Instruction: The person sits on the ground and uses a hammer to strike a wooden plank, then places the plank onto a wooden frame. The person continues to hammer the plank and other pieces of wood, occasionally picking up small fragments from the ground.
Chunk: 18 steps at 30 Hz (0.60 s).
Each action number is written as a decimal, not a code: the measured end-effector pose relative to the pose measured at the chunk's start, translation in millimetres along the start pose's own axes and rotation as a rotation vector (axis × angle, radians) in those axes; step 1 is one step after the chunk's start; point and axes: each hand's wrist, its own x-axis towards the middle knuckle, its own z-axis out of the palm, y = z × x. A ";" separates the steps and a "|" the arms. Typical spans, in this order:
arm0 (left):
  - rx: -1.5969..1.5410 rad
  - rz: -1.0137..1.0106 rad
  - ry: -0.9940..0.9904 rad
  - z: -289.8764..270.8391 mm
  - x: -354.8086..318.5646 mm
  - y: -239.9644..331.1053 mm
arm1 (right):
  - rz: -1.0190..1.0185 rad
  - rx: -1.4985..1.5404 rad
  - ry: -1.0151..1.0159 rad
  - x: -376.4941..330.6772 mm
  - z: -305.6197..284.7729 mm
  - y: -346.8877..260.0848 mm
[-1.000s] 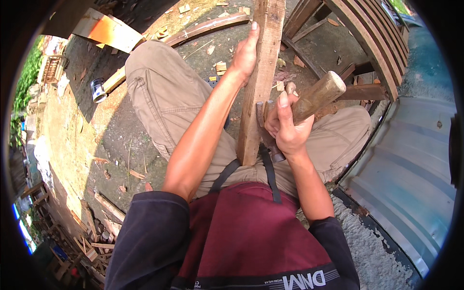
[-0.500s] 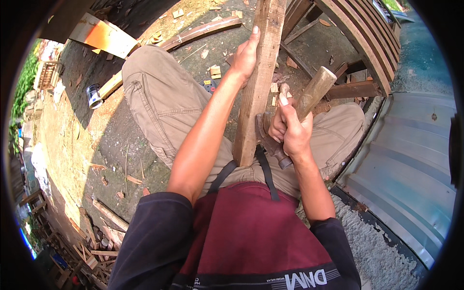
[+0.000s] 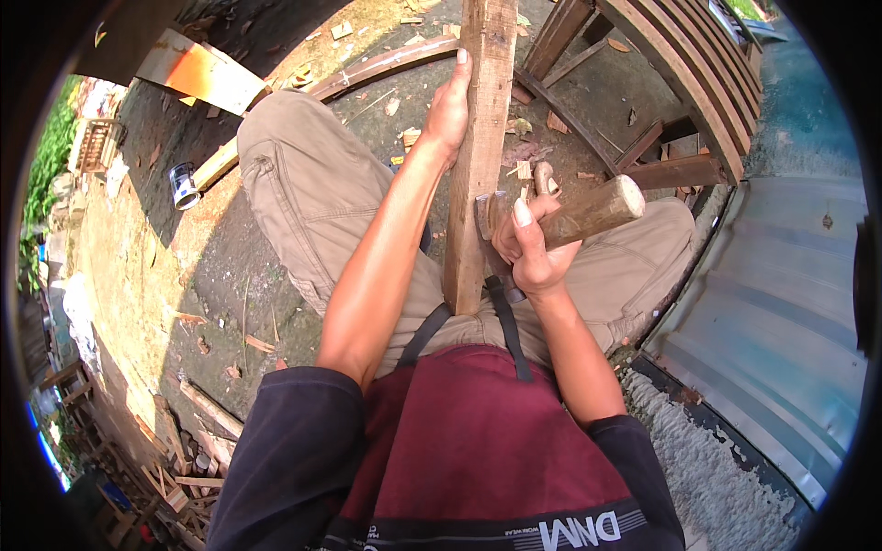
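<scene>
A long, squared wooden beam (image 3: 487, 119) stands between my legs, its lower end against my lap. My left hand (image 3: 447, 115) grips its left edge, thumb along the side, fingers partly hidden behind. My right hand (image 3: 536, 241) is closed around a claw hammer (image 3: 593, 213) with a thick wooden handle, whose butt points up and right. The forked end of its dark metal head touches the beam's right face; the other end shows below my fist. Just above the right hand is a small rounded tan shape (image 3: 544, 177) that I cannot make out.
A slatted wooden frame (image 3: 684, 73) stands at the upper right, beside corrugated metal sheeting (image 3: 772, 303). Another timber (image 3: 386, 66) lies beyond my left knee, with wood chips around. A can (image 3: 182, 186) lies at left; scrap wood (image 3: 188, 487) is piled at lower left.
The upper part of the beam has tilted left, and my left hand has gone with it. The hammer has shifted left and its handle has swung lower, its butt turned more toward view.
</scene>
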 end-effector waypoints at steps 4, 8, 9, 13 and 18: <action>0.016 -0.008 0.005 -5.8 -0.2 -13.0 | 0.112 -0.090 0.014 11.4 10.3 -14.6; 0.001 -0.013 0.001 -2.0 -1.4 -8.1 | 0.143 -0.110 0.026 9.9 15.1 -18.9; 0.008 -0.008 -0.010 -2.7 -2.6 -6.6 | 0.150 -0.101 0.038 9.0 16.8 -20.3; -0.015 0.017 -0.014 1.4 -4.4 -4.0 | 0.161 -0.104 0.068 6.0 20.4 -23.5; 0.003 0.058 -0.017 0.4 -5.8 -2.7 | 0.202 -0.098 0.063 6.6 22.5 -28.7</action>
